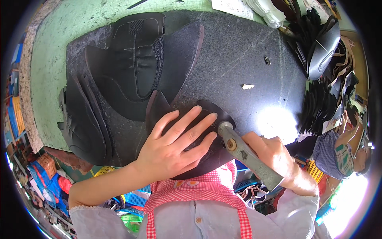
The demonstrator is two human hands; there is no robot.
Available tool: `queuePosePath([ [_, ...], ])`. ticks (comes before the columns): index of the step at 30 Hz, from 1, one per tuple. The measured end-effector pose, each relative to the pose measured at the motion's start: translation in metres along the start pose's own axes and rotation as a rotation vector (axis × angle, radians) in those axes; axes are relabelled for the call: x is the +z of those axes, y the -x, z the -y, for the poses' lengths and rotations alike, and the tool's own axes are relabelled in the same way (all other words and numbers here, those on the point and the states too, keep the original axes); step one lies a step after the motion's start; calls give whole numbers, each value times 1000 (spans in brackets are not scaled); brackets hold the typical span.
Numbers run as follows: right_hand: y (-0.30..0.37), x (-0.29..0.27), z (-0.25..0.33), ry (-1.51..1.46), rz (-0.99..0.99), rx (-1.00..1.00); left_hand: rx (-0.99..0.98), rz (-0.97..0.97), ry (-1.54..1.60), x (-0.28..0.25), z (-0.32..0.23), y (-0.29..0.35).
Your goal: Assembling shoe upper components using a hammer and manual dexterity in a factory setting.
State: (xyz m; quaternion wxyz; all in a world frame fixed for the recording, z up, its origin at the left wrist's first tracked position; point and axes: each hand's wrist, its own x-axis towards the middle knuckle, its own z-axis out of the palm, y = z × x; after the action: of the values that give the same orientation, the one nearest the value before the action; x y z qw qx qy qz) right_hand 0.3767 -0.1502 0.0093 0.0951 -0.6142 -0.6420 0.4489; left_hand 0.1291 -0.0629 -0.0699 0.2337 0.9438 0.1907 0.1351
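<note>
My left hand [175, 145] lies with fingers spread, holding down a black leather shoe piece [215, 110] at the near edge of a dark slab [234, 51]. Much of that piece is hidden under the hand. My right hand [274, 153] grips a worn metal hammer [251, 157]. Its round face [226, 126] is at the leather, right beside my left fingertips; whether it touches cannot be told. Beyond my left hand a stitched black shoe upper [119, 75] is spread flat. More black uppers [85, 123] lie stacked at the slab's left edge.
Piles of black shoe pieces [318, 107] crowd the slab's right side. A pale scrap [247, 86] and a small dark bit [267, 61] lie on the slab. The pale green tabletop [49, 79] surrounds it. Another person [338, 153] is at the far right.
</note>
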Motion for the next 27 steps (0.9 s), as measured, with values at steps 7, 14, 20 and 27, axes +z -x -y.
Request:
queuePosePath([
  [7,-6,11,18,-297,-47,98,-8,-6,28,0,0,0],
  [14,2,12,-2,-206,-92,-7,88,15,13,-11,11,-5],
  [20,-1,6,-4,18,-44,-94,136,39,-3,-13,18,-9],
  [27,-12,-10,2,-25,64,-55,94,57,16,-13,17,-9],
])
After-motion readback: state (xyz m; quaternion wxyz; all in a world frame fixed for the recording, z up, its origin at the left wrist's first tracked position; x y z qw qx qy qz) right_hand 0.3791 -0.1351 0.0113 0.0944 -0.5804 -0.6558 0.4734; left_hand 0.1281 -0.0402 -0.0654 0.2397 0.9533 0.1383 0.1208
